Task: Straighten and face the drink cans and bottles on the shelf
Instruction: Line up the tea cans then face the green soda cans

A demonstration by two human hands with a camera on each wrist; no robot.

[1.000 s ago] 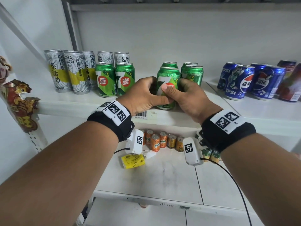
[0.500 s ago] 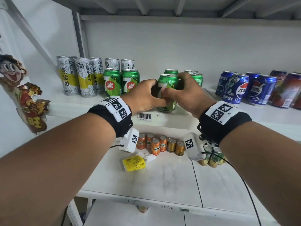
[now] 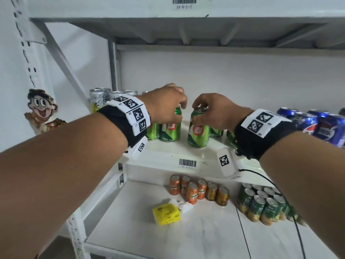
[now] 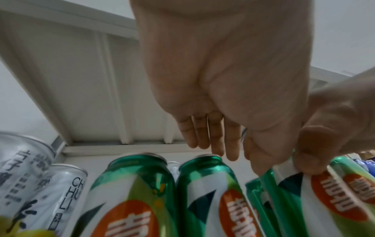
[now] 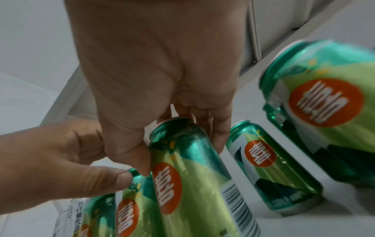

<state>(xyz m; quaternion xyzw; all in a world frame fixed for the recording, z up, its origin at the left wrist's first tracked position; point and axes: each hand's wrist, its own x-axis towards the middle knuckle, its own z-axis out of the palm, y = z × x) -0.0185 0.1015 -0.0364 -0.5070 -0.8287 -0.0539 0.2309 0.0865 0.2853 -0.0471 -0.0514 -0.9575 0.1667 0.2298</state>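
Several green cans with red round logos stand mid-shelf (image 3: 203,156). My right hand (image 3: 200,113) grips the rim of one upright green can (image 3: 198,135), thumb in front and fingers behind; the right wrist view shows this can (image 5: 192,184) with its logo facing out under my right hand (image 5: 180,154). Just to its left, my left hand (image 3: 173,113) curls over the top of a neighbouring green can (image 3: 170,131). In the left wrist view my left hand (image 4: 239,152) hangs its fingers over the can tops, thumb against a green can (image 4: 261,187).
Tall silver cans (image 3: 97,100) stand at the shelf's left end, blue cola cans (image 3: 317,126) at the right, more green cans (image 3: 216,131) behind my right wrist. The lower shelf holds orange cans (image 3: 196,191), small green cans (image 3: 265,204) and a yellow packet (image 3: 166,214). Another shelf hangs close overhead.
Both hands were wrapped round one green can at the shelf front. Now they are apart, each on the top of its own can, and the view looks from lower down.
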